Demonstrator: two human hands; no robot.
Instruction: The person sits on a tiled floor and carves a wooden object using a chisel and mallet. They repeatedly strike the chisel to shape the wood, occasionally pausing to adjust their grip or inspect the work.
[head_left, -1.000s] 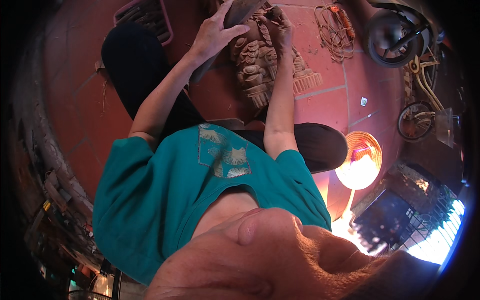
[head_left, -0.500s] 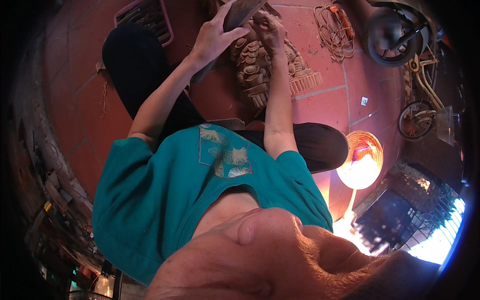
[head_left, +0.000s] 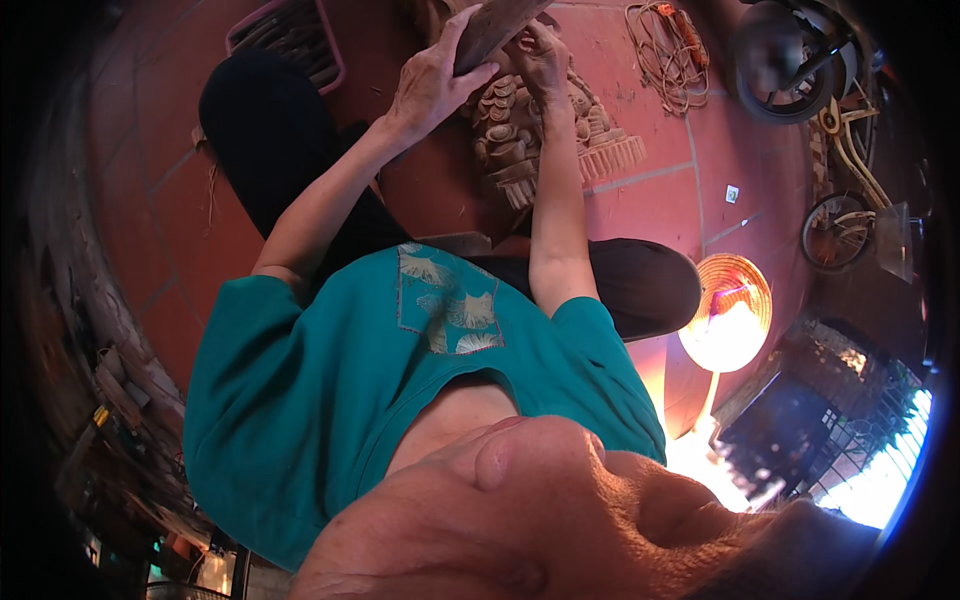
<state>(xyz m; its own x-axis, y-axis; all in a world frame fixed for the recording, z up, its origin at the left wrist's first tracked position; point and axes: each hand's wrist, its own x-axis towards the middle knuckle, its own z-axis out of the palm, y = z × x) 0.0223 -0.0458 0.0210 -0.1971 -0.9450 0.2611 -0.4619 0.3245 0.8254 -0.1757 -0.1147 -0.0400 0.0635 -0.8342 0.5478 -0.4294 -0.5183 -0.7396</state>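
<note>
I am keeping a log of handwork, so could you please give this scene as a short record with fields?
Left hand: grips a long, dark brown bar, apparently wood
Right hand: curled beside the bar; any hold unclear
Near right hand: brown carved relief, apparently wood, partly hidden
Floor: red tiles
Person's left: pink-rimmed tray with long dark pieces
Person's right: coiled tan-and-orange cord; round woven straw-coloured object

Left forearm [head_left: 335, 190]: bare, reaching forward, slanting inward to the right
Left wrist [head_left: 392, 128]: nearly in line with forearm
Left hand [head_left: 428, 92]: back up, thumb [head_left: 480, 77] parted from fingers, aimed at right hand [head_left: 543, 68]
Right forearm [head_left: 560, 195]: bare, almost straight ahead
Right hand: fingers [head_left: 533, 38] bent, tips partly hidden
Gap: hands close, apart
</note>
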